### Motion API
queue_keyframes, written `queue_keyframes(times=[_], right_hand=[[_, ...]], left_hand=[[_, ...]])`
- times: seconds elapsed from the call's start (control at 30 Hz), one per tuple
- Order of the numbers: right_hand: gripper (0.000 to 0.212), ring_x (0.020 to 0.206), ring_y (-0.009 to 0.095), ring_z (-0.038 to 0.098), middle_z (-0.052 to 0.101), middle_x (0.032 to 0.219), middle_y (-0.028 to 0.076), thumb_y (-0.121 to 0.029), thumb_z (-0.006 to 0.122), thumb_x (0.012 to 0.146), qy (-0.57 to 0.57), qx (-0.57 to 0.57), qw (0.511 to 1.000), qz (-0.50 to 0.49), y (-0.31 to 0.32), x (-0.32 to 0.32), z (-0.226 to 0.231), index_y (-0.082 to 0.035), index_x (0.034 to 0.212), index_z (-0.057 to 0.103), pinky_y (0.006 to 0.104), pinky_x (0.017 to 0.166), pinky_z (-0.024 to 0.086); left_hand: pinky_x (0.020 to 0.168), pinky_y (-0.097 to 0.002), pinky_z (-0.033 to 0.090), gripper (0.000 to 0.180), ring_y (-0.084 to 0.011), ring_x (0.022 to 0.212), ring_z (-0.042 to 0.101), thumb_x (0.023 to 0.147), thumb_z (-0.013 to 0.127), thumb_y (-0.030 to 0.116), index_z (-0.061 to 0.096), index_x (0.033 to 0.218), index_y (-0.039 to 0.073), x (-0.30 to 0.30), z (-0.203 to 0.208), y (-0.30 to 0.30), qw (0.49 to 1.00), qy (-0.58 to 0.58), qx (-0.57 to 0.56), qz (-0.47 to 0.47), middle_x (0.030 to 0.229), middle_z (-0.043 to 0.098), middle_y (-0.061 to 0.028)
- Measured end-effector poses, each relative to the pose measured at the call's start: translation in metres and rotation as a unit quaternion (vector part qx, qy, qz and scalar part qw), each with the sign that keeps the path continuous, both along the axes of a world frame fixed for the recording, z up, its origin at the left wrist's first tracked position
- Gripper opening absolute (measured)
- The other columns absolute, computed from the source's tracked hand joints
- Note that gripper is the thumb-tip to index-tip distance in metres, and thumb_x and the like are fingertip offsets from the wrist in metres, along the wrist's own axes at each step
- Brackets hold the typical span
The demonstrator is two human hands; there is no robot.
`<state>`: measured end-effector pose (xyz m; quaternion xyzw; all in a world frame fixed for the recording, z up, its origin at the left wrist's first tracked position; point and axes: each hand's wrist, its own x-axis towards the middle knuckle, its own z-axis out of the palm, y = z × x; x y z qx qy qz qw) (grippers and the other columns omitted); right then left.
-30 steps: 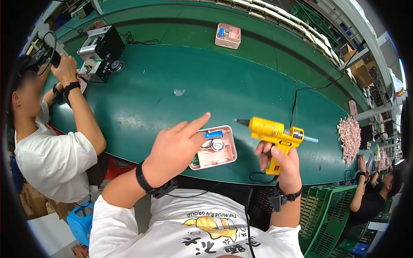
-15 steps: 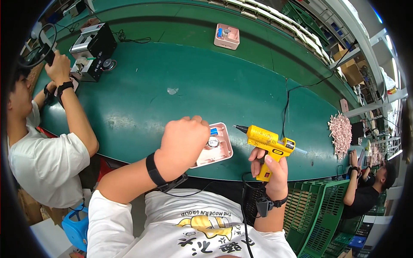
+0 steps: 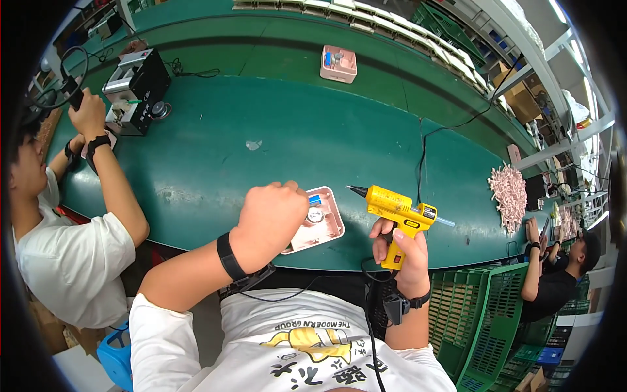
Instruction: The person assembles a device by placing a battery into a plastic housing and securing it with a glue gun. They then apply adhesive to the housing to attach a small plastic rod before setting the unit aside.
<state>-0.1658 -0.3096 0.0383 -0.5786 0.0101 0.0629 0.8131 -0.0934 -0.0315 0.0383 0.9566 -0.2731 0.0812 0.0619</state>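
In my right hand (image 3: 403, 251) is a yellow glue gun (image 3: 397, 215), its black nozzle turned left and a clear glue stick (image 3: 445, 222) poking out of its rear. My left hand (image 3: 271, 215) is a closed fist over the left part of a pink plastic housing (image 3: 332, 236) near the table's front edge. Whatever its fingers pinch is hidden behind the back of the hand. Inside the housing sit a blue part (image 3: 315, 199) and a round silvery part (image 3: 315, 215). The nozzle points toward the housing but stays apart from it.
A second pink housing (image 3: 339, 64) stands on the green belt ahead. At left a co-worker (image 3: 72, 255) sits by a black machine (image 3: 138, 91). A heap of pink parts (image 3: 507, 198) lies at right, near another person (image 3: 555, 268). Green crates (image 3: 486, 320) stand below the table edge.
The whole view has shifted slightly, so the table things appear a little to the left. Both hands keep nearly the same pose, with the glue gun still in the right one.
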Motion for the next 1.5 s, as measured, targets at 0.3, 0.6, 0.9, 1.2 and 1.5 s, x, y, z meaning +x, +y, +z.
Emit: queue_keyframes(times=[0.3, 0.6, 0.9, 1.2, 1.5], right_hand=[[0.031, 0.062, 0.016, 0.060, 0.069, 0.105, 0.021, -0.029, 0.068, 0.097, -0.014, 0.005, 1.000, -0.005, -0.004, -0.010, 0.006, 0.000, 0.109, 0.062, 0.0306, 0.056, 0.052], [0.034, 0.066, 0.016, 0.063, 0.070, 0.105, 0.022, -0.028, 0.071, 0.096, 0.005, -0.026, 0.999, 0.046, -0.008, -0.019, 0.008, 0.001, 0.112, 0.064, 0.0277, 0.058, 0.053], [0.033, 0.073, 0.009, 0.062, 0.074, 0.105, 0.008, -0.026, 0.072, 0.101, 0.123, -0.211, 0.957, 0.157, 0.031, 0.009, 0.029, -0.002, 0.123, 0.068, 0.0236, 0.059, 0.052], [0.034, 0.084, 0.023, 0.072, 0.078, 0.102, 0.009, -0.025, 0.073, 0.102, -0.017, -0.328, 0.926, 0.187, 0.058, 0.024, 0.031, 0.001, 0.124, 0.071, 0.0412, 0.075, 0.057], [0.031, 0.091, 0.013, 0.066, 0.075, 0.105, 0.005, -0.017, 0.074, 0.102, 0.044, -0.348, 0.911, 0.218, 0.060, 0.025, 0.033, 0.002, 0.126, 0.069, 0.0313, 0.082, 0.053]], left_hand=[[0.063, -0.0364, 0.059, 0.021, -0.0228, 0.083, 0.075, 0.075, 0.086, 0.021, 0.073, 0.084, 0.007, 0.002, -0.005, 0.016, 0.992, -0.063, -0.061, -0.094, 0.110, 0.079, -0.0081], [0.075, -0.0323, 0.062, 0.018, -0.0214, 0.099, 0.079, 0.086, 0.087, 0.013, 0.074, 0.095, 0.003, -0.006, -0.019, 0.035, 0.955, -0.074, -0.281, -0.063, 0.110, 0.079, -0.0105], [0.081, -0.0302, 0.062, 0.026, -0.0210, 0.101, 0.078, 0.110, 0.061, 0.007, 0.058, 0.133, -0.005, -0.031, -0.052, -0.013, 0.655, 0.116, -0.734, 0.135, 0.117, 0.072, -0.0159], [0.086, -0.0301, 0.063, 0.031, -0.0220, 0.102, 0.078, 0.112, 0.055, 0.007, 0.051, 0.141, -0.005, -0.020, -0.057, 0.000, 0.624, 0.210, -0.748, 0.081, 0.126, 0.066, -0.0174], [0.090, -0.0329, 0.064, 0.030, -0.0223, 0.106, 0.076, 0.112, 0.055, 0.007, 0.054, 0.140, -0.005, -0.021, -0.056, 0.000, 0.635, 0.210, -0.741, 0.065, 0.130, 0.066, -0.0167]])
